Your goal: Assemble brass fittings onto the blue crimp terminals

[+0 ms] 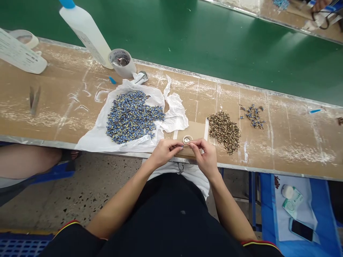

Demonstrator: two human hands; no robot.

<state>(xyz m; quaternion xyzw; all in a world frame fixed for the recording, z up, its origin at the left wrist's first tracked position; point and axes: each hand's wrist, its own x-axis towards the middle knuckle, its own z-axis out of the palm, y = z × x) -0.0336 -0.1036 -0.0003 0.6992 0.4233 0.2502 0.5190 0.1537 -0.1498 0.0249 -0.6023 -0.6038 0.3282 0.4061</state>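
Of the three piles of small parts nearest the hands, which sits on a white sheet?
The leftmost, the large blue-and-yellow pile, sits on the white sheet; the brown-gold pile and the small loose cluster lie on the brown tabletop.

Head view, forward and downward.

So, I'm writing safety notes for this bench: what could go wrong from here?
The tiny piece between the left hand and right hand might slip off the table. The white paper under the blue pile reaches the table's near edge; a snag could spill the pile.
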